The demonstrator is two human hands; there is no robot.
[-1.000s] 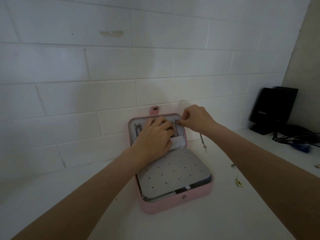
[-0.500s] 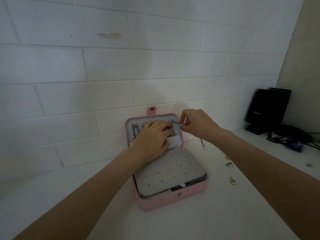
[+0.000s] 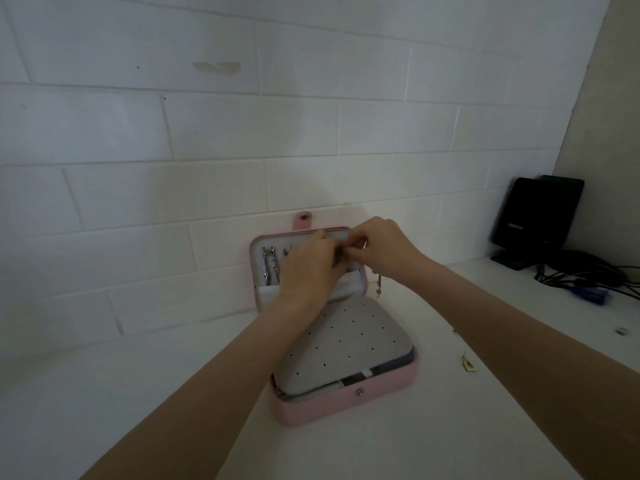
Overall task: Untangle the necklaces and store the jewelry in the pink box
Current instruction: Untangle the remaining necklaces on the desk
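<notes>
A white painted-brick wall rises straight behind the white worktop (image 3: 104, 393), and the pink box (image 3: 346, 400) lies open on it, its lid (image 3: 254, 271) propped upright against the bricks.

Both my hands meet at the top of the lid's lining. My left hand (image 3: 311, 268) has its fingers curled in against the lining, and my right hand (image 3: 384, 245) pinches something small and metallic between thumb and fingertips — I take it for the end of a necklace, though my knuckles hide the hook it goes on. I judge I'm hanging that chain. To do it well I should keep the pinch right at the clasp, steady the hook with the left, and let the loose tail (image 3: 378, 284) — dangling just beside the lid's right edge — fall free, not kinked over the rim.

One silver chain (image 3: 270, 268) already hangs in two straight strands at the lid's left, its lower end tucked into the white pocket (image 3: 268, 293). The base is covered by a grey pad (image 3: 346, 344) dotted with small holes; a snap stud (image 3: 360, 392) sits on the front wall.
</notes>
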